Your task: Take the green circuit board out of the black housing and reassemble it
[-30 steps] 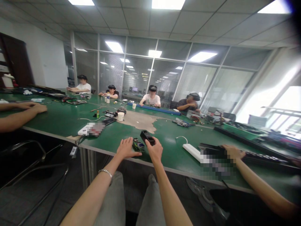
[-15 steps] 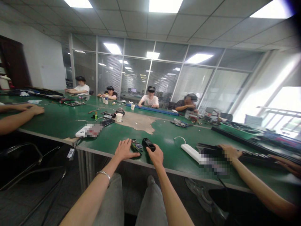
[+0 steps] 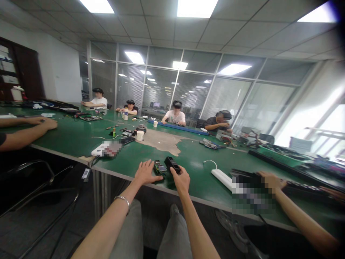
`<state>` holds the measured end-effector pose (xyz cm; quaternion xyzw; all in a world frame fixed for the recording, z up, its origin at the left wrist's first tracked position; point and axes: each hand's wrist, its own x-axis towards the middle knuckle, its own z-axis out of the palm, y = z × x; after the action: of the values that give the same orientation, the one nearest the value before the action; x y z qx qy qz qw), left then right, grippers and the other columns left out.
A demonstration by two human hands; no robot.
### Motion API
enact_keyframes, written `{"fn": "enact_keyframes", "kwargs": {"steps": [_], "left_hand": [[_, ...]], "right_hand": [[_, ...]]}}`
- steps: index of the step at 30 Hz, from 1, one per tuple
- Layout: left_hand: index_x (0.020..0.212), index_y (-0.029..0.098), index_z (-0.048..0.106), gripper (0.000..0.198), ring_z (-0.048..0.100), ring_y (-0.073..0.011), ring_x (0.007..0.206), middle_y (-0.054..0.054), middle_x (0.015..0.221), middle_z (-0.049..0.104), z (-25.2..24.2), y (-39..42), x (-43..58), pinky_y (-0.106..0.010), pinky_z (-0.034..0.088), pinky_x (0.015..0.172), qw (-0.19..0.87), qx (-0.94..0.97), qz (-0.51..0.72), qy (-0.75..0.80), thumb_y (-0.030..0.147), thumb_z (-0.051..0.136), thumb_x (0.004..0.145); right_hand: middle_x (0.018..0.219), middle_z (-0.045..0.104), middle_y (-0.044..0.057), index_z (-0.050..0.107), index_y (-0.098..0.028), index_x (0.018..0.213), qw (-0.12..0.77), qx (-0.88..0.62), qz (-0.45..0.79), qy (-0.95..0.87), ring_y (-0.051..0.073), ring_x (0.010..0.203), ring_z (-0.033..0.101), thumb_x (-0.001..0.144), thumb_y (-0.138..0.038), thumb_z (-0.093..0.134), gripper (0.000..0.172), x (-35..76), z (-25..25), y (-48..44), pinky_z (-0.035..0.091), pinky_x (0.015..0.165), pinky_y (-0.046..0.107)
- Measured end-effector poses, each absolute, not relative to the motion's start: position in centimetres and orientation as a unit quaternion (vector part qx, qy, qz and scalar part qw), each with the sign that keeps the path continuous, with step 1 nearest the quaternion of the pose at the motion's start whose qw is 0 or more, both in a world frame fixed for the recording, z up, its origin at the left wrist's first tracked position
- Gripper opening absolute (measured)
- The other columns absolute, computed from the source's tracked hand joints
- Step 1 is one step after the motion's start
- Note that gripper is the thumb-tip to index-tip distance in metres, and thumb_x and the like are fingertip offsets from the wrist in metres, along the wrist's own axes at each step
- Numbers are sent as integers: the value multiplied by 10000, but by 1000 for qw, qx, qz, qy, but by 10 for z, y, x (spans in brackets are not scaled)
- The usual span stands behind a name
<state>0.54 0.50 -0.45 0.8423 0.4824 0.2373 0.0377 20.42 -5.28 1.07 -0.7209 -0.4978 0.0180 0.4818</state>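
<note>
My left hand (image 3: 146, 173) lies on the green table with its fingers spread. Its thumb reaches along the near side of a small green circuit board (image 3: 161, 168), which has a greyish screen-like part on it. Just right of the board, my right hand (image 3: 181, 178) grips the near end of a black oblong plastic case (image 3: 171, 164), with thumb and fingers around it. The case is tilted, and a recess shows in its upper side. Whether my left hand presses on the board, I cannot tell.
A white power strip (image 3: 222, 180) lies to the right, beside a co-worker's hand (image 3: 273, 182). Another strip (image 3: 98, 149) and a paper cup (image 3: 140, 135) stand left. Other people sit around the green table (image 3: 188, 194). A green basket (image 3: 280, 157) holds dark parts.
The view has shifted slightly, so the scene sits farther right. The black case is tipped more in my right hand. My left hand keeps its place by the circuit board.
</note>
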Motion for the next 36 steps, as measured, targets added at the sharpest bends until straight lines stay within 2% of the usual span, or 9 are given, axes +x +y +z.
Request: {"fn": "enact_keyframes", "kwargs": {"steps": [6,9,23,25,28,32,36], "left_hand": [[1415,189,358,1015,290,-352,1365,-147,1499,325,-7,8,6,-505,148,1121,40,841,235,487,858,440,657],[1418,192,354,1022,299,-355,1360,-148,1497,327,-8,9,5,-507,154,1120,40,840,237,486,860,446,649],[1407,186,361,909,316,-344,1356,-157,1489,343,-4,5,5,-508,165,1118,36,843,235,482,775,454,720],[1431,158,314,934,305,-346,1365,-175,1494,328,-3,5,5,-501,165,1120,39,841,235,486,755,458,727],[1483,115,159,1023,274,-350,1385,-198,1516,270,-1,3,6,-496,157,1120,47,836,234,494,719,478,723],[1496,89,-27,1109,274,-352,1384,-211,1521,247,1,-1,6,-499,163,1112,55,839,237,487,665,508,714],[1490,87,-89,1130,305,-347,1366,-214,1499,290,1,-2,5,-500,177,1108,55,839,253,478,621,530,711]], "right_hand": [[944,721,65,647,-181,1102,494,-697,40,-519,198,875,673,774,-562,558,511,182,28,-49,481,762,261],[925,721,83,668,-171,1055,476,-708,33,-520,226,870,670,749,-543,586,488,173,31,-49,482,760,289],[940,706,105,638,-199,1094,380,-755,-1,-534,247,936,657,770,-490,588,438,144,39,-51,467,803,304],[923,706,105,637,-201,1080,366,-761,0,-536,246,926,660,779,-482,579,417,143,36,-53,469,791,304],[900,705,98,642,-211,1038,343,-769,2,-540,247,900,666,789,-481,565,375,142,34,-57,473,768,311],[903,695,133,638,-188,1017,310,-784,0,-538,273,874,667,771,-503,572,404,140,39,-57,478,743,349],[903,687,171,653,-170,912,287,-790,2,-542,300,886,661,722,-493,621,377,137,42,-51,474,756,381]]}}
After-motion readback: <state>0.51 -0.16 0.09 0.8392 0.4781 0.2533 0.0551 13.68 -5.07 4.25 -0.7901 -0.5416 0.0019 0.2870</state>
